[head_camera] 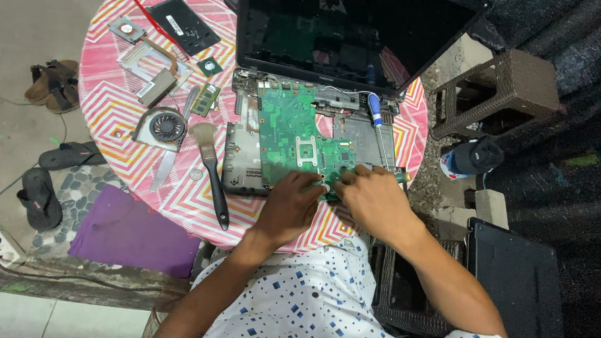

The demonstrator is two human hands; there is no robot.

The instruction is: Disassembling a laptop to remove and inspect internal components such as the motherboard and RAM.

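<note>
Counts of things on and around the round tabletop (pixel 119 106)

On the tabletop: one opened laptop (pixel 350 37) with one green board (pixel 291 134) in its base, one blue screwdriver (pixel 375 116), one brush (pixel 210 166), one fan (pixel 164 127), one copper heatsink (pixel 153 66), one black cover panel (pixel 183 25), one memory stick (pixel 206 99), one chip (pixel 209 66), one coin (pixel 196 174) and one knife-like blade (pixel 164 168). Two hands (pixel 291 203) (pixel 372 197) rest at the board's near edge. Off the tabletop: two wicker stools (pixel 501 87) (pixel 407 294), one bottle (pixel 469 158), four sandals (pixel 53 84) on the floor, one purple mat (pixel 134 235), one closed black laptop (pixel 516 278).
</note>
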